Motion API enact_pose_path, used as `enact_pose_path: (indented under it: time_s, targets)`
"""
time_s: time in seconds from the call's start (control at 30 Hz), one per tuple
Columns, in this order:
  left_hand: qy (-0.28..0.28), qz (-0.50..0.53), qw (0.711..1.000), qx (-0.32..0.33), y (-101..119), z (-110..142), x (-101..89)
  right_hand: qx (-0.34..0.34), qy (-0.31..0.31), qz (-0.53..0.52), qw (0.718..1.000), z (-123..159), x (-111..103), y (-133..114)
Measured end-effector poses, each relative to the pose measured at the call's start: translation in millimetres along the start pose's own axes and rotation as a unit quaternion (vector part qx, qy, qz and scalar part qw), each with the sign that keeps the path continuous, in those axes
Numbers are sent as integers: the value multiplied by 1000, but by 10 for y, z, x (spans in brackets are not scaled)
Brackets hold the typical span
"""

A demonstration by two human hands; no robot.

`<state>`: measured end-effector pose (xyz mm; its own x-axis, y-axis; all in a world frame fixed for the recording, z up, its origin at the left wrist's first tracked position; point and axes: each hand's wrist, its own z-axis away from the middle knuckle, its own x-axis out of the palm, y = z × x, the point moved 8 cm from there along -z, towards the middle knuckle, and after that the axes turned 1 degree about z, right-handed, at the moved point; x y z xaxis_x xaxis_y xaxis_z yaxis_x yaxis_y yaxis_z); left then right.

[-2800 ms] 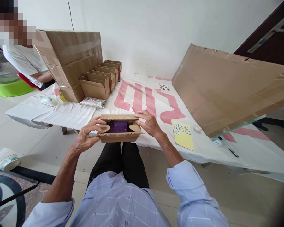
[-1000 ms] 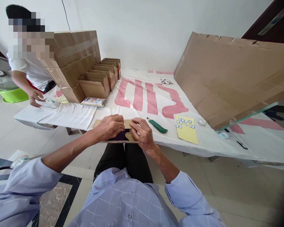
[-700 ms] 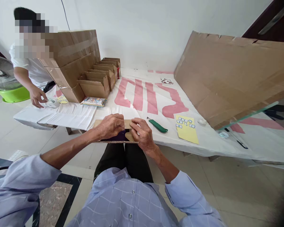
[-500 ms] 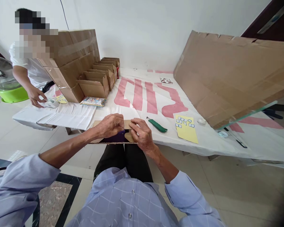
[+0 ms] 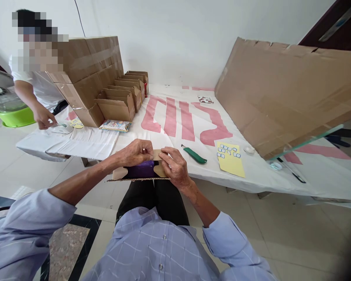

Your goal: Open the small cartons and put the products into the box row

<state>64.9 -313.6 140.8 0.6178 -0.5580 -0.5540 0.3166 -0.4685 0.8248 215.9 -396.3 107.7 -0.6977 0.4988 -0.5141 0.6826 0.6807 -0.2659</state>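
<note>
A small cardboard box point(image 5: 119, 173) lies open at the table's front edge, just ahead of my body. Inside it shows something dark purple point(image 5: 140, 170), too covered to name. My left hand point(image 5: 137, 152) pinches the upper flap of the box. On the same flap, a short way to the right, the fingers of my right hand point(image 5: 175, 166) are closed, with its palm by the box's right end. To the right of that hand lies a green utility knife point(image 5: 195, 155), apart from it.
Stacked cartons point(image 5: 84, 86) and several open small boxes point(image 5: 117, 107) stand left, beside a colourful packet point(image 5: 115, 125). Right are a yellow sheet point(image 5: 230, 166) with blue-edged labels and a large leaning cardboard panel point(image 5: 289, 97). A co-worker's hand point(image 5: 45, 118) touches a white object at far left.
The box's near edge has tipped slightly down, so more purple shows inside. My left hand has shifted up a little. The co-worker has moved slightly left.
</note>
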Motion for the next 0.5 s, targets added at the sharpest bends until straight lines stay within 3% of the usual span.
enact_pose_path:
  time_s: [0.27, 0.5]
  targets:
    - [20, -78, 995, 61, 122, -25, -80, -7, -5, 10, 1000, 37, 24, -8]
    - [47, -57, 996, 41, 35, -29, -145, -11, 0, 5, 1000, 44, 28, -14]
